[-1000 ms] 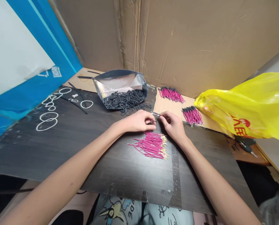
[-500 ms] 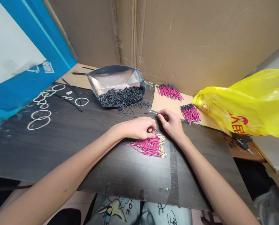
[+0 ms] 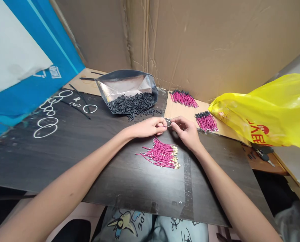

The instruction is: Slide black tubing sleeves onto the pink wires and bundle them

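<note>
Both hands have lifted off the loose heap of pink wires and come together above it since half a second ago, when the left hand was pressed down on the heap. Now the left hand [image 3: 148,127] and the right hand [image 3: 186,131] meet fingertip to fingertip, each pinched narrowly on one end of a small thin piece [image 3: 167,123]; whether it is a wire alone or a wire with a sleeve is too small to tell. It sits just above the dark wood-grain board [image 3: 89,158], between the open silver foil pouch of short black tube pieces [image 3: 129,97] and the fanned pile of thin pink wires with brass-coloured tips [image 3: 162,156].

By my reading, a black sleeve is being fitted onto a wire end; next comes a fine, steady push along the wire's line.

Finished-looking pink bundles with black ends [image 3: 207,121] lie on bare cardboard beside a glossy, crinkled yellow plastic bag [image 3: 271,111].
</note>
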Demonstrator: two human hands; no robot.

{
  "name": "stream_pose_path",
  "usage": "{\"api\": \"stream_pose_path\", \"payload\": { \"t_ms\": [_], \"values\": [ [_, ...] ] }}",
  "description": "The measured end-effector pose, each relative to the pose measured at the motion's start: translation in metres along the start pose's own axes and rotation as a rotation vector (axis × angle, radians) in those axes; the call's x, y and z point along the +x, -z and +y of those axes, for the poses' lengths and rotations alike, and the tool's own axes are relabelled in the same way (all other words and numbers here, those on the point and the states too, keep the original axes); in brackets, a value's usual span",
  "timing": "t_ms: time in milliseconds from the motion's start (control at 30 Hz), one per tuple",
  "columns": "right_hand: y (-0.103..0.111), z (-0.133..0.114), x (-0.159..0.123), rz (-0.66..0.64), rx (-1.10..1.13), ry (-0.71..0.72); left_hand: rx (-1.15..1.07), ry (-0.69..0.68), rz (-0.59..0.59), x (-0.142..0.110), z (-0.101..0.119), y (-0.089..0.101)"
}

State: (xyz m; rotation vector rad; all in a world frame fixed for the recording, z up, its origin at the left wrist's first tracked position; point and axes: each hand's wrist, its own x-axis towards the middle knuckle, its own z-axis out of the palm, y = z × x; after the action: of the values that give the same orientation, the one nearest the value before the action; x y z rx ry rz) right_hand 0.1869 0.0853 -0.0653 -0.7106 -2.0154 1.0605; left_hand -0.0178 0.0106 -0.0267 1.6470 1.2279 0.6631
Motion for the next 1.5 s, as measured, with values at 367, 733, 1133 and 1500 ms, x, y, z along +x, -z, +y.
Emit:
{"api": "stream_pose_path", "payload": {
  "t_ms": [367, 733, 1133, 1500],
  "values": [
    [0.0012, 0.0018, -0.0004, -0.048, 0.146, -0.046, -0.088, 0.057, 0.097, 0.0012, -0.0001, 0.0046],
    [0.0022, 0.0029, 0.0010, -0.063, 0.078, -0.014, -0.044, 0.081, 0.111, 0.0007, -0.0004, 0.0083],
    [0.0004, -0.0003, -0.0014, -0.057, -0.107, 0.149, 0.108, 0.050, 0.182, 0.0026, -0.0016, 0.0013],
    [-0.0006, 0.0039, -0.0013, -0.104, 0.050, 0.015, 0.151, 0.032, 0.199, 0.0039, -0.0035, -0.0005]
  ]
}}
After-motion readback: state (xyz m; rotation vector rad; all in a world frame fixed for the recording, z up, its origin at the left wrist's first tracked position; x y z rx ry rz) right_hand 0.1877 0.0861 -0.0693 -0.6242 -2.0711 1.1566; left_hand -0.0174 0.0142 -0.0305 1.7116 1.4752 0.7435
